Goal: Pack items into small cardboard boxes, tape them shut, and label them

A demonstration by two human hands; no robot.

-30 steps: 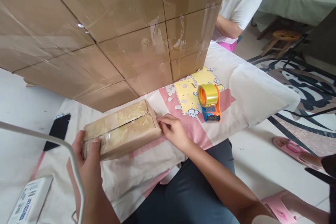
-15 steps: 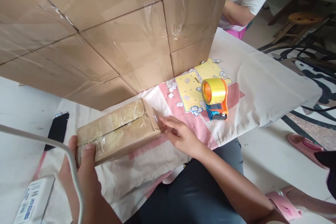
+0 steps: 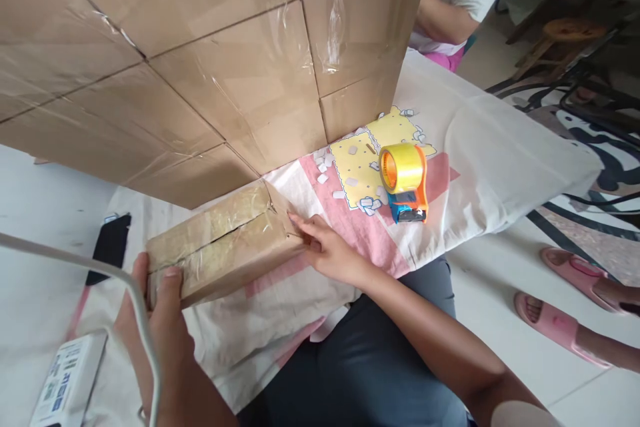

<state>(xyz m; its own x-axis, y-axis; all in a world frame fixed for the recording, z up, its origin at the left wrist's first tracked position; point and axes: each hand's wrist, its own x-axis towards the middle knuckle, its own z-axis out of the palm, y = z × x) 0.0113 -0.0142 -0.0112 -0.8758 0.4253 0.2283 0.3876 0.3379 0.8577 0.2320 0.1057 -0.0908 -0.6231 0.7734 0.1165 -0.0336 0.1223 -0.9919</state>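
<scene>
Fingers [image 3: 307, 223] of the right hand [image 3: 334, 252] have straightened against one end of the taped box [image 3: 225, 255] on the cloth-covered bench [image 3: 480, 170] — any pinch there is unclear — while the left hand [image 3: 168, 325] clasps the other, so work seems centred on that first end.

Cardboard box [image 3: 225, 250] on counter [image 3: 510, 160] between left hand [image 3: 169, 327] and right hand [image 3: 331, 251], tape dispenser [image 3: 406, 181] at right, cartons [image 3: 240, 87] stacked behind.

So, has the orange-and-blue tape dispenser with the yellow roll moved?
No; judged against the yellow cloth print, the tape dispenser hasn't shifted.
</scene>
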